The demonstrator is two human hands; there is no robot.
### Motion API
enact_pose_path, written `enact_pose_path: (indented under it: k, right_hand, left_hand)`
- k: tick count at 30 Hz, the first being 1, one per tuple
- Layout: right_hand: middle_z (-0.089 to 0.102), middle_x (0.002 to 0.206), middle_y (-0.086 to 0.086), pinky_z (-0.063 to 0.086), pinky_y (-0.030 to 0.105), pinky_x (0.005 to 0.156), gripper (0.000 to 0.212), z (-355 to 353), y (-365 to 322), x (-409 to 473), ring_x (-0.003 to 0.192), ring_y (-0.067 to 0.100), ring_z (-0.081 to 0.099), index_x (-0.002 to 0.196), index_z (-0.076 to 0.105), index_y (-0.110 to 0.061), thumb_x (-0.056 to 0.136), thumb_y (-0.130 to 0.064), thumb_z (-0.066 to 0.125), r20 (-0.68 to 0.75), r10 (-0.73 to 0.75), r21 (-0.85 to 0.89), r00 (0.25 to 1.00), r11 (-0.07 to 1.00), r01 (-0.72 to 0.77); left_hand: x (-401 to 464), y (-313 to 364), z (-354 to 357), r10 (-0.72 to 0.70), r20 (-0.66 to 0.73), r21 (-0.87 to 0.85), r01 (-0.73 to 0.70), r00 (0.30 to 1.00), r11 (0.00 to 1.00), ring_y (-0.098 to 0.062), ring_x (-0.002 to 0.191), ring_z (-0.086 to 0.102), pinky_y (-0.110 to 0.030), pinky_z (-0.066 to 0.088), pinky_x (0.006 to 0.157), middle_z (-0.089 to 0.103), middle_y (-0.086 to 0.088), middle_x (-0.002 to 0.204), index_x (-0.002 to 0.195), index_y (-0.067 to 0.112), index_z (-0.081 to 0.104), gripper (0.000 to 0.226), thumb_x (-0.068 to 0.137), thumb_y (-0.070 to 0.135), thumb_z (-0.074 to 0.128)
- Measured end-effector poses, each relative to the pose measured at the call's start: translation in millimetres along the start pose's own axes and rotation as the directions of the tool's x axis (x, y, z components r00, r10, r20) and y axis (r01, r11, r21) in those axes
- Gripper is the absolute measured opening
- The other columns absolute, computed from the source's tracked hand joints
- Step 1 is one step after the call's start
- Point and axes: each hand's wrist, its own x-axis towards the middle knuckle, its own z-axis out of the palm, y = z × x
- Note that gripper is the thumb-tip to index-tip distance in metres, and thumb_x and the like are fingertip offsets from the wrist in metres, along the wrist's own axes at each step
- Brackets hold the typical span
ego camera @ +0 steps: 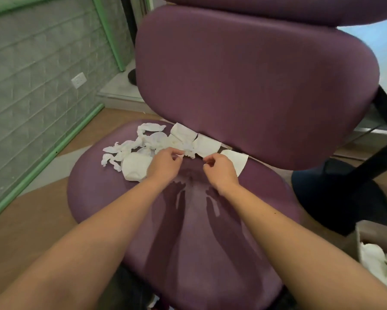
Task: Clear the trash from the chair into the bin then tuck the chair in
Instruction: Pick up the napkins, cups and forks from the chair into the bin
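A purple office chair [210,231] faces me, its backrest upright behind the seat. White tissue scraps and torn paper pieces [143,146] lie scattered across the back of the seat, mostly to the left. My left hand [164,165] hovers over them and pinches a small white scrap between thumb and fingertips. Just right of it, my right hand [219,170] has curled fingers beside a flat white paper piece [237,159]; whether it holds anything cannot be told. A bin [380,258] with white tissues inside shows at the lower right edge.
A quilted grey panel with green trim [42,97] leans at the left, over a wooden floor [20,231]. A black chair base or stool [340,193] and a dark desk leg [385,121] stand to the right, close behind the backrest.
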Motion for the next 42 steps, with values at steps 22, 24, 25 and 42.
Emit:
enact_pose_path:
  k: [22, 24, 25, 42]
  right_hand:
    - [0.056, 0.126, -0.009, 0.027, 0.036, 0.094, 0.046, 101, -63, 89, 0.115, 0.022, 0.040, 0.128, 0.055, -0.034, 0.084, -0.040, 0.063, 0.172, -0.351, -0.434, 0.920, 0.812, 0.391]
    - [0.060, 0.121, -0.009, 0.026, 0.035, 0.090, 0.034, 106, -60, 89, 0.112, 0.022, 0.042, 0.122, 0.060, -0.032, 0.088, -0.034, 0.060, 0.146, -0.387, -0.451, 0.911, 0.793, 0.409]
    - [0.063, 0.117, -0.009, 0.026, 0.035, 0.089, 0.028, 107, -59, 89, 0.110, 0.021, 0.044, 0.118, 0.063, -0.030, 0.090, -0.030, 0.058, 0.121, -0.396, -0.440, 0.910, 0.801, 0.407]
    - [0.051, 0.110, -0.008, 0.040, 0.018, 0.088, 0.007, 104, -122, 62, 0.107, 0.005, 0.050, 0.084, 0.070, -0.029, 0.081, -0.030, 0.076, -0.005, -0.221, 0.390, 0.975, 0.898, 0.205]
  left_hand:
    - [94, -65, -56, 0.182, -0.166, 0.437, -0.094, 0.969, 0.895, -0.023, 0.108, 0.054, -0.039, 0.036, 0.091, 0.066, 0.003, 0.110, 0.112, 0.028, 0.066, 0.022, 0.094, 0.034, 0.055]
    - [92, -65, -59, 0.147, -0.193, 0.338, -0.075, 0.970, 0.938, -0.022, 0.104, 0.057, -0.039, 0.040, 0.091, 0.068, 0.003, 0.107, 0.109, 0.028, 0.068, 0.021, 0.092, 0.031, 0.057]
    - [90, -64, -61, 0.132, -0.194, 0.284, -0.073, 0.972, 0.956, -0.021, 0.100, 0.059, -0.039, 0.043, 0.090, 0.068, 0.003, 0.105, 0.108, 0.028, 0.068, 0.020, 0.091, 0.030, 0.058]
    - [55, -41, -87, -0.167, 0.105, -0.773, 0.186, 0.980, 0.607, -0.013, 0.075, 0.066, -0.027, 0.057, 0.072, 0.068, -0.002, 0.086, 0.100, 0.010, 0.066, 0.032, 0.099, 0.036, 0.047]
